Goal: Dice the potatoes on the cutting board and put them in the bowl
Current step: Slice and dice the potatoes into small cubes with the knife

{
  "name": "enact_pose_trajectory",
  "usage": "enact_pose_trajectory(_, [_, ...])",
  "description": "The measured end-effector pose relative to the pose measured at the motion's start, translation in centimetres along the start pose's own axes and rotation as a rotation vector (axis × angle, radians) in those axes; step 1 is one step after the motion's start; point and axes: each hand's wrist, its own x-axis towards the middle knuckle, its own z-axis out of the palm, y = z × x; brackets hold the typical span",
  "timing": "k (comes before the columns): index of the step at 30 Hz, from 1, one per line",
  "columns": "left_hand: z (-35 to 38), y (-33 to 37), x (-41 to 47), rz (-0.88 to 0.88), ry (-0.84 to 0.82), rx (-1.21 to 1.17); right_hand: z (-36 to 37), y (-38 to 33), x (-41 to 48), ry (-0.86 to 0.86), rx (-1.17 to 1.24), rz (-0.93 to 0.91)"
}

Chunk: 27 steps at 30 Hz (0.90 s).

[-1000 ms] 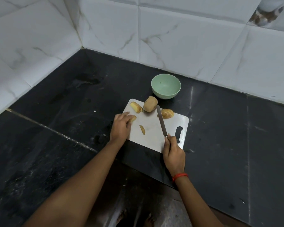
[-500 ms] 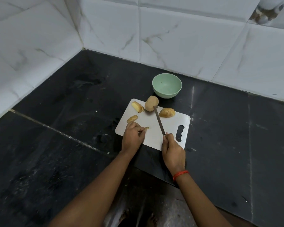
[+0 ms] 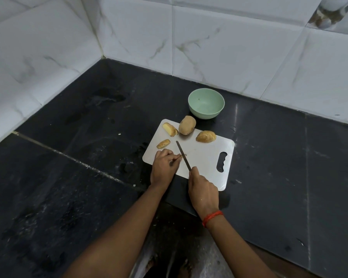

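A white cutting board (image 3: 207, 157) lies on the black counter. On its far edge stand a whole potato (image 3: 187, 125), a half potato (image 3: 206, 136) and a cut wedge (image 3: 170, 129); a smaller wedge (image 3: 163, 144) lies nearer. My left hand (image 3: 164, 167) pinches a thin potato slice (image 3: 183, 155) down on the board, mostly hidden by my fingers. My right hand (image 3: 203, 190) grips the knife (image 3: 183, 155) by the handle, its blade set against that slice beside my left fingertips. The green bowl (image 3: 206, 103) stands behind the board and looks empty.
White marble-tiled walls (image 3: 229, 47) close the counter at the back and left, meeting in a corner. The counter (image 3: 68, 177) has a seam line running diagonally and its front edge just below my wrists. Bare feet show on the floor below.
My left hand moved from the small wedge on the board's left to the thin slice and pinned it. The knife swung down from near the potatoes to that slice.
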Motion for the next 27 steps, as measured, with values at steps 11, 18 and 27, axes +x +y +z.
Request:
enact_pose_trajectory(11, [0.2, -0.3, -0.1, -0.055, 0.035, -0.075, 0.0, 1.9, -5.1, -0.014, -0.079, 0.063])
enact_pose_trajectory(18, [-0.2, -1.0, 0.0, -0.049, 0.017, -0.136, 0.5, 0.1, -2.7, 0.057, 0.026, 0.044])
enact_pose_trajectory(27, [-0.2, -0.6, -0.1, -0.029, -0.005, -0.089, 0.9, -1.2, -1.8, -0.012, -0.082, 0.032])
